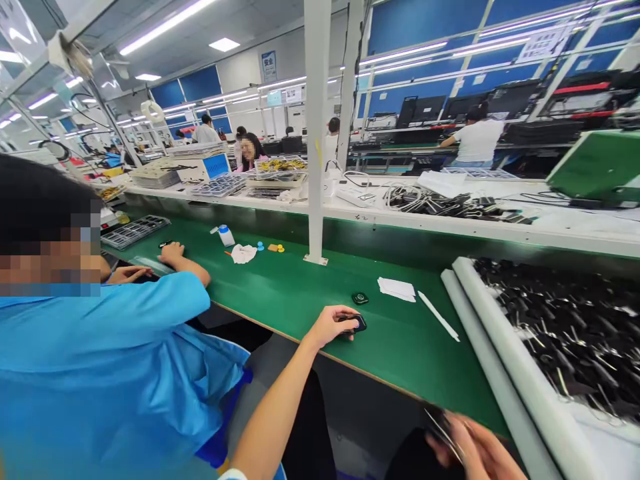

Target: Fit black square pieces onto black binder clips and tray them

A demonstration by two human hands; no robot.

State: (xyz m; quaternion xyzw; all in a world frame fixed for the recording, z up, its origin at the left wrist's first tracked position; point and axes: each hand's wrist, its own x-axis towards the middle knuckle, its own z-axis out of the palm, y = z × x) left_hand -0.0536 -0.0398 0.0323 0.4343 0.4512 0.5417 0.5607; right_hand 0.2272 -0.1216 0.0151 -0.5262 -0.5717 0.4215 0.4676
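Note:
My left hand (336,324) is closed around a small black rounded-square piece like a watch case (360,323), held at the green bench's front edge. Just behind it on the bench lies a similar black watch-like piece (360,298) with a round mark on its face. At the lower right, my right hand (477,445) grips a black binder clip (436,421) with shiny metal parts, smeared by motion. To its right stands a pale, thick-rimmed tray (505,327) heaped with black binder clips (555,327).
White paper slips (397,289) and a white pen-like stick (439,317) lie on the green bench (280,300). A white post (316,133) rises from it. At my left sits a co-worker in blue (110,367). Beyond are a bottle (226,235) and a crumpled tissue (244,254).

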